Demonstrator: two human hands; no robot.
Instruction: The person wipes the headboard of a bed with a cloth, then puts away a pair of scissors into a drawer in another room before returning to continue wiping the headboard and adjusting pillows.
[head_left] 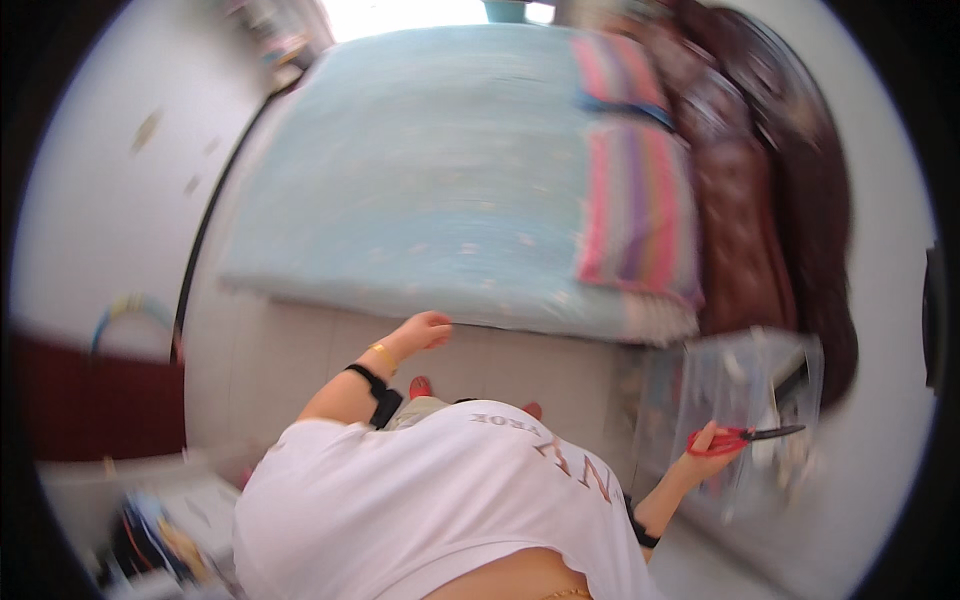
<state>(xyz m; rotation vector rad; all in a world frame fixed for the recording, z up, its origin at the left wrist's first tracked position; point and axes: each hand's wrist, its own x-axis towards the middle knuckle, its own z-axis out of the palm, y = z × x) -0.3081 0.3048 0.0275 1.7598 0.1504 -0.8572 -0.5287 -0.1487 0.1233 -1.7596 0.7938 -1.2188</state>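
Head view, scene: a person in a white printed T-shirt [430, 490] stands on a pale tiled floor [300, 360] at the near long edge of a bed; the whole picture is motion-blurred.
Left hand: the left hand [424, 330] is stretched forward over the floor, just short of the bed's near edge and touching nothing; the fingers look loosely curled together, though blur hides whether they are fully closed.
Left wrist: a thin gold bangle [383, 355] sits at the wrist and a black strap band [378, 390] lies further up the forearm.
Right hand: the right hand [706, 452] is out to the person's right, its fingers wrapped through and around the handles of red-handled scissors with dark blades [740, 436].
Scissors: the blades point right and look closed, held in the air in front of a clear crinkled plastic bag [745, 385], near the bed's near right corner; whether the hand also grips the bag cannot be told.
Bed: a light blue patterned bedsheet [420, 170] covers the mattress.
Bed, right edge: two striped pink, purple and blue pillows [640, 200] lie along it, one behind the other.
Beyond the pillows: a dark brown carved wooden headboard [770, 180] runs along the bed's right side.
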